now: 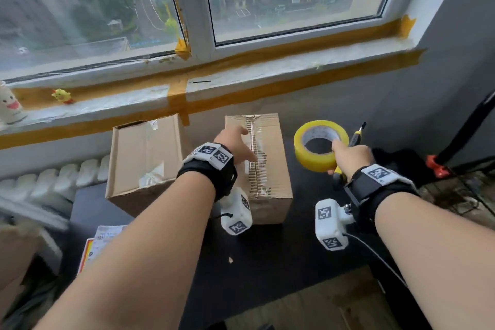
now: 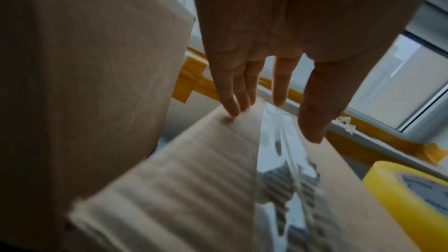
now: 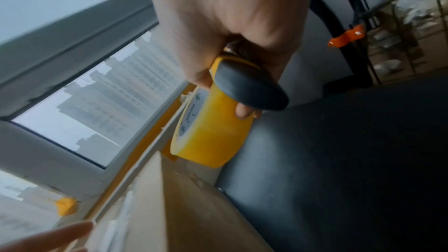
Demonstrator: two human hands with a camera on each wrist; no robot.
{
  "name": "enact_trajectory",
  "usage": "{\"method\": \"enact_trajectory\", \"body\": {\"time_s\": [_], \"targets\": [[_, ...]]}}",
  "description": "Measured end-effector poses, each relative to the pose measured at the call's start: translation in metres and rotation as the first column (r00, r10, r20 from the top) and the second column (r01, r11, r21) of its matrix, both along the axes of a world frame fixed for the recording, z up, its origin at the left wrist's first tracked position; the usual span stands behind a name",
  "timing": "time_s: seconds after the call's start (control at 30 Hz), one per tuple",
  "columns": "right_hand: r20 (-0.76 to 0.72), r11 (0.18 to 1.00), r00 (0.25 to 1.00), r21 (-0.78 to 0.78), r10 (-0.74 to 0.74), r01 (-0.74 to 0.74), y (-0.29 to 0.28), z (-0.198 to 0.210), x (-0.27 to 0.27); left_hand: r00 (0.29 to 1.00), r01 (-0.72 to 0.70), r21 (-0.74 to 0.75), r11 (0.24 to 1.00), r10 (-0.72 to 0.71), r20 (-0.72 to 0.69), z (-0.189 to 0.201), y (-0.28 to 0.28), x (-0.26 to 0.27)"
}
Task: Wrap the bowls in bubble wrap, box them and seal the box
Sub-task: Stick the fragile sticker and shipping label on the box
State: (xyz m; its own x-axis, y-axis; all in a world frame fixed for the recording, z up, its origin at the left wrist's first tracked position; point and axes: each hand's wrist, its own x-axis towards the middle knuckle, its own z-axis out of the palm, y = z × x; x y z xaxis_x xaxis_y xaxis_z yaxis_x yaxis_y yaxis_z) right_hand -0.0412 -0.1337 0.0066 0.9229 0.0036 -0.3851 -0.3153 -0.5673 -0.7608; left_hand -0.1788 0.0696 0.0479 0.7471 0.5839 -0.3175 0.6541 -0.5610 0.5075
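Observation:
A closed cardboard box point(image 1: 270, 177) point(image 2: 194, 189) point(image 3: 181, 208) stands on the dark table, with wrinkled clear tape point(image 1: 255, 166) point(image 2: 278, 160) along its top seam. My left hand point(image 1: 235, 143) point(image 2: 242, 83) is spread over the box's far end, its straight fingertips touching the top. To the right of the box, my right hand point(image 1: 349, 155) point(image 3: 230, 45) grips a yellow tape roll point(image 1: 318, 146) point(image 2: 407, 185) point(image 3: 208, 133) together with a yellow-and-black utility knife point(image 1: 357, 134) point(image 3: 249, 87). No bowl or bubble wrap shows.
A second cardboard box point(image 1: 144, 163) point(image 2: 84, 83) stands just left of the first. Printed papers point(image 1: 101, 244) lie at the table's left front. A radiator point(image 1: 53, 179) and a sill with small toys point(image 1: 63, 96) run behind. A black stand with orange clamp point(image 1: 436, 166) and wire rack point(image 1: 468, 190) are at right.

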Motion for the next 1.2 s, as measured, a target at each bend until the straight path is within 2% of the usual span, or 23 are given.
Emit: {"method": "enact_trajectory", "body": {"time_s": [0.17, 0.4, 0.53, 0.6, 0.7, 0.8, 1.07, 1.2], "targets": [[-0.137, 0.997, 0.99, -0.073, 0.03, -0.04, 0.002, -0.053, 0.007, 0.999, 0.033, 0.181, 0.983, -0.025, -0.045, -0.015, 0.006, 0.008], [-0.264, 0.983, 0.962, -0.149, 0.067, -0.109, 0.005, -0.093, 0.0, 0.999, -0.005, 0.156, 0.988, -0.001, 0.04, -0.026, 0.012, 0.007], [-0.275, 0.976, 0.96, -0.19, 0.051, -0.106, 0.008, -0.095, 0.002, 0.997, -0.011, 0.127, 0.992, 0.001, 0.074, -0.028, 0.017, 0.006], [-0.218, 0.958, 0.974, -0.262, 0.057, -0.114, 0.01, -0.092, 0.003, 0.997, -0.016, 0.124, 0.992, 0.007, 0.074, -0.028, 0.017, 0.007], [-0.061, 0.893, 0.984, -0.412, 0.17, -0.18, 0.015, -0.085, -0.001, 0.997, -0.016, 0.106, 0.994, 0.009, 0.071, -0.027, 0.017, 0.008], [0.043, 0.863, 0.95, -0.432, 0.308, -0.26, 0.02, -0.08, -0.007, 0.997, -0.018, 0.083, 0.996, 0.012, 0.07, -0.025, 0.018, 0.008], [-0.066, 0.762, 0.881, -0.474, 0.468, -0.441, 0.031, -0.086, -0.01, 0.999, -0.016, 0.074, 0.997, 0.013, 0.042, -0.018, 0.015, 0.006], [-0.085, 0.725, 0.861, -0.503, 0.501, -0.471, 0.034, -0.076, -0.013, 0.999, -0.013, 0.046, 0.999, 0.011, 0.045, 0.004, 0.018, 0.005]]}}
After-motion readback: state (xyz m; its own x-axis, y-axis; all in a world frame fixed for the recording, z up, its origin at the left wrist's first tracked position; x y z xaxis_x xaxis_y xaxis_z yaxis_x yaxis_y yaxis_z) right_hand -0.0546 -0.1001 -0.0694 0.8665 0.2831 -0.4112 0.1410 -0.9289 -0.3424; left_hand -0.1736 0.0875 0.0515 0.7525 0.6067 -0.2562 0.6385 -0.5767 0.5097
